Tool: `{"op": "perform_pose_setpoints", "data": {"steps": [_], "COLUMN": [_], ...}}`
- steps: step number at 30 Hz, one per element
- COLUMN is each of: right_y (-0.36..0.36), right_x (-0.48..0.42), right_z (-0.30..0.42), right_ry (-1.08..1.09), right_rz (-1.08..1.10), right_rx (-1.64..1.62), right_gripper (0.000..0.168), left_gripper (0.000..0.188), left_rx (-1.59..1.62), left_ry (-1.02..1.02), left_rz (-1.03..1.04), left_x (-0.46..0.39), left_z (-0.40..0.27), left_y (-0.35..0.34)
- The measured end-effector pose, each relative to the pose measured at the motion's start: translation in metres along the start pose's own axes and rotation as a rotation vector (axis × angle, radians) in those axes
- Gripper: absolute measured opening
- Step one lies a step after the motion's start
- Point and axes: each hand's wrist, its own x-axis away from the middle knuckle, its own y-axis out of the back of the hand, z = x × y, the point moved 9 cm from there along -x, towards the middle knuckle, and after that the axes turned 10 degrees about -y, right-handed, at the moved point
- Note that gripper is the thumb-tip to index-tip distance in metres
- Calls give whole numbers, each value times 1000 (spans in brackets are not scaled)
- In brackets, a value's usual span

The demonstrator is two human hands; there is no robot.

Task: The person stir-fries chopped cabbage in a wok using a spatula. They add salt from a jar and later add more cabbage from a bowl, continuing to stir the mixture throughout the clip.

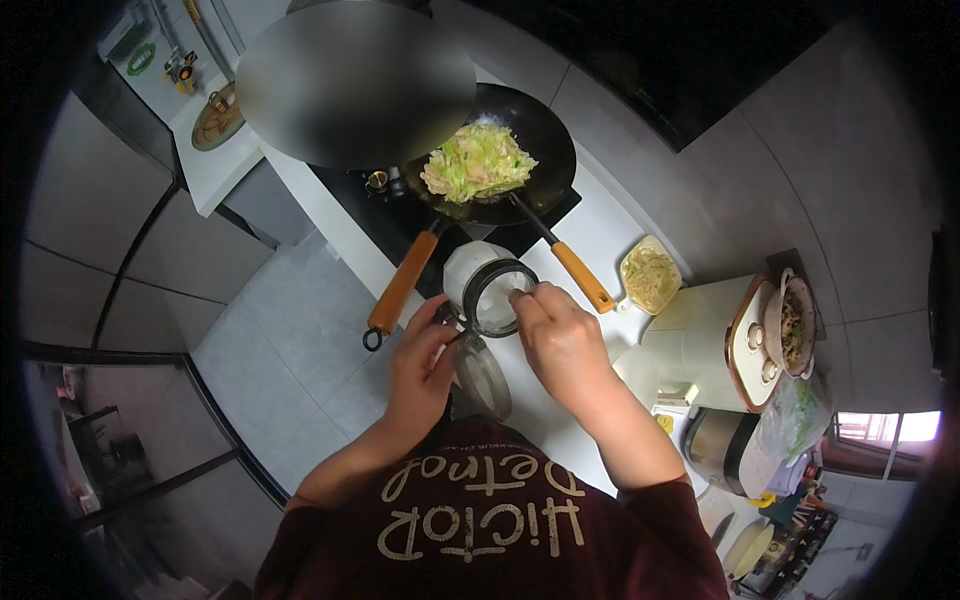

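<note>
A clear jar (463,271) with a black rim is tilted towards me, its hinged lid (484,376) hanging back. White contents show inside. My left hand (424,352) holds the jar at its rim and clasp. My right hand (559,337) is at the mouth, its fingers closed on something small that reaches into the jar; most of it is hidden. Beyond the jar, a black wok (559,157) holds chopped cabbage (480,165). The wok's orange-brown handle (405,281) points towards the lower left. A utensil with a lighter handle (581,277) leans in the wok.
On the white counter to the right are a small dish of shredded food (651,275) and a cream appliance (701,337) with a bowl of food (776,330) on top. A plastic bag of greens (795,416) lies nearer. A blurred oval hides the area left of the wok.
</note>
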Motion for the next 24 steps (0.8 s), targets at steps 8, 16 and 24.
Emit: {"op": "perform_pose_setpoints", "data": {"steps": [8,16,24], "right_y": [-19,-21,-6], "right_x": [-6,-6,-2], "right_z": [4,-21,-40], "right_ry": [14,-180,-337], "right_rz": [80,-8,-98], "right_rx": [57,-256,-481], "right_gripper": [24,13,8], "left_gripper": [15,14,21], "left_rx": [-18,-37,-7], "left_ry": [23,-3,92], "left_rz": [-15,-33,-38], "left_x": [-6,-8,-8], "left_z": [8,13,22], "left_y": [6,6,8]}}
